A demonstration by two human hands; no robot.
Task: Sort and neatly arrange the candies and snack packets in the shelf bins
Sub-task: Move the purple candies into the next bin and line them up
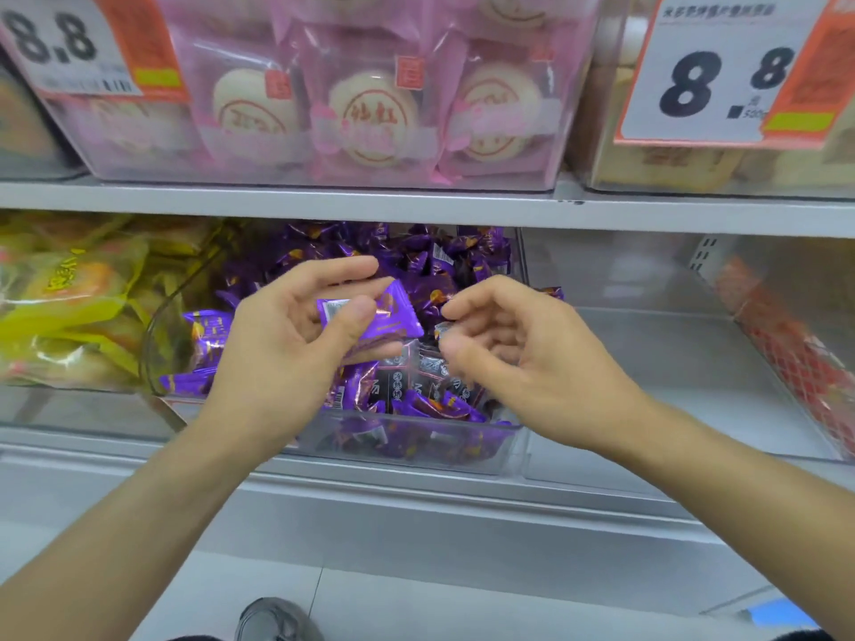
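A clear plastic bin [416, 448] on the lower shelf is full of small purple candy packets [444, 266], with a few dark packets [407, 377] lying among them near the front. My left hand [287, 344] hovers over the bin and pinches one purple packet [384, 316] between thumb and fingers. Just to the right of it, my right hand [523, 353] hangs above the dark packets with loosely curled fingers, blurred, holding nothing that I can see.
Yellow snack bags [69, 298] fill the bin to the left. A clear bin [671, 353] to the right shows a bare floor, with red packets [796, 353] beyond it. On the shelf above stand pink pastry packs [370, 113] and price tags [721, 81].
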